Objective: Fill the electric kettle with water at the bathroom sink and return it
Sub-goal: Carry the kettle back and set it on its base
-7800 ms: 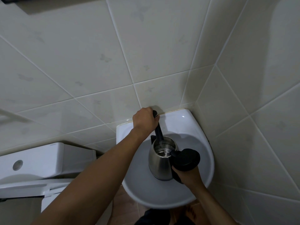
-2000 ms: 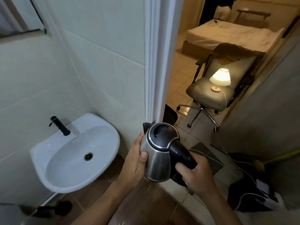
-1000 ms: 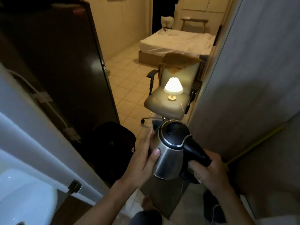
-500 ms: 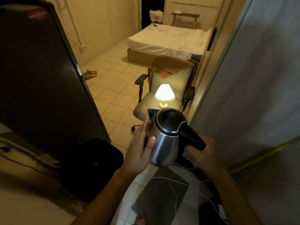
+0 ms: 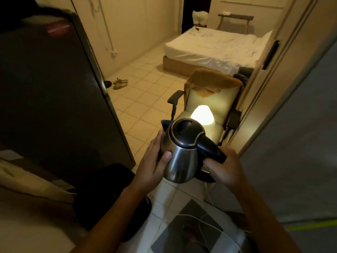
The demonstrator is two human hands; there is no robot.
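Note:
I carry a stainless steel electric kettle [image 5: 180, 157] with a black lid, shut, and a black handle, upright in front of me above the floor. My right hand [image 5: 225, 168] grips the handle from the right. My left hand [image 5: 152, 165] presses flat against the kettle's left side, thumb on the steel wall. The sink is out of view.
A dark refrigerator [image 5: 54, 99] stands close on the left. Ahead is an office chair [image 5: 213, 99] with a lit lamp [image 5: 202, 115] on its seat. A bed [image 5: 209, 46] lies beyond. A grey mat [image 5: 189, 230] and white cables lie on the tiled floor. A wall [image 5: 291, 134] bounds the right.
I have turned from the sink and walked out of the bathroom into the room, still holding the kettle with both hands. The chair and lamp are nearer now.

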